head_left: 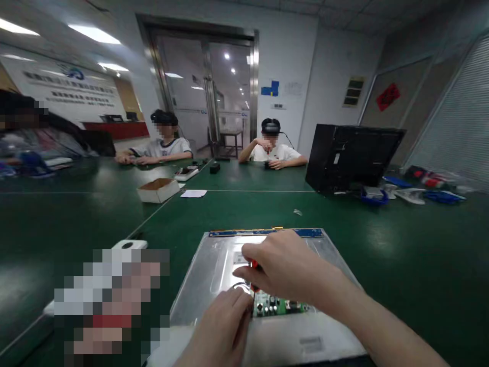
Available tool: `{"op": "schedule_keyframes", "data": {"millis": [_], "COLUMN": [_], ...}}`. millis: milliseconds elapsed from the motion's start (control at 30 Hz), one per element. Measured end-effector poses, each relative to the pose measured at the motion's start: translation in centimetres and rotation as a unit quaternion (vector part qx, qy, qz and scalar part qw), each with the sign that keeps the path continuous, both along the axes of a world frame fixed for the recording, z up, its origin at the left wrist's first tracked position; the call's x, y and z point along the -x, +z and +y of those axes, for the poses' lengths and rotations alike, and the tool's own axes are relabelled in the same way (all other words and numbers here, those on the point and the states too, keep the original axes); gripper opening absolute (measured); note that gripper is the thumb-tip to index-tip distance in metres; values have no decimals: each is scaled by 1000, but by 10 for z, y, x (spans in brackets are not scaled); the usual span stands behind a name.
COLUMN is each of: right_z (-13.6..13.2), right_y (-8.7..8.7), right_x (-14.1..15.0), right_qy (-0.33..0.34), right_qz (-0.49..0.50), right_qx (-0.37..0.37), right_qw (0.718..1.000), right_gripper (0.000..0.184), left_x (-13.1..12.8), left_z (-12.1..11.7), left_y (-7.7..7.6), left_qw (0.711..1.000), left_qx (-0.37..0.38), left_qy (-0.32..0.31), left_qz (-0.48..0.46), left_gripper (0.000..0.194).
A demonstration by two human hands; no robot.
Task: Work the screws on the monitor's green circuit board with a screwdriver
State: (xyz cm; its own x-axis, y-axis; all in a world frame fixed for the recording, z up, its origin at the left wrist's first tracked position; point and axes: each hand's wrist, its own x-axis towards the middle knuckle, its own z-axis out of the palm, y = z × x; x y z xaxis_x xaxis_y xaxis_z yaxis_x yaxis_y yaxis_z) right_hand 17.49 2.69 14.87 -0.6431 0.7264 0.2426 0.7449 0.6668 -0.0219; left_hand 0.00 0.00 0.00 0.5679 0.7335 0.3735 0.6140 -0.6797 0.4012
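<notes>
My right hand (280, 265) is closed around a red-handled screwdriver (254, 264), held roughly upright; its tip is hidden. Beneath it lies a flat silver metal panel (206, 270), like the back of a display, with a narrow blue circuit strip (229, 233) along its far edge. A green circuit board (273, 304) sits on the panel, partly covered by my right forearm. My left hand (225, 321) rests on the panel at the board's left end, close to the screwdriver's lower part. Its fingers are bent and pressed together, and the fingertips are hidden.
A white device (128, 245), partly blurred out, lies left of the panel on the green table (244, 209). Farther back are an open cardboard box (158, 191), a paper (193, 193) and a large black monitor (351, 158). Several people sit around the table.
</notes>
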Motion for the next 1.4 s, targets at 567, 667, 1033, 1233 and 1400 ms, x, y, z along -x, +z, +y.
{"op": "schedule_keyframes", "data": {"millis": [567,667,1033,1233,1400], "right_z": [-3,-3,0,-2,-2], "right_y": [9,9,7,13,9], "right_x": [-15,-12,-14,-22,-14], "right_qy": [100,60,86,127,45], "right_qz": [-10,-22,-22,-19,-51], "right_qx": [99,80,79,103,57], "right_qw": [990,995,993,986,996], "right_gripper": [19,21,18,27,34], "left_x": [0,0,-1,-1,-1], "left_z": [-1,-1,-2,-1,-3], "left_y": [7,5,8,6,7], "left_qw": [1000,1000,999,1000,1000], "left_qx": [5,-11,32,13,5], "left_qy": [-4,-2,-6,0,4], "left_qz": [-22,-21,-2,-1,-6], "left_gripper": [17,19,19,20,20]}}
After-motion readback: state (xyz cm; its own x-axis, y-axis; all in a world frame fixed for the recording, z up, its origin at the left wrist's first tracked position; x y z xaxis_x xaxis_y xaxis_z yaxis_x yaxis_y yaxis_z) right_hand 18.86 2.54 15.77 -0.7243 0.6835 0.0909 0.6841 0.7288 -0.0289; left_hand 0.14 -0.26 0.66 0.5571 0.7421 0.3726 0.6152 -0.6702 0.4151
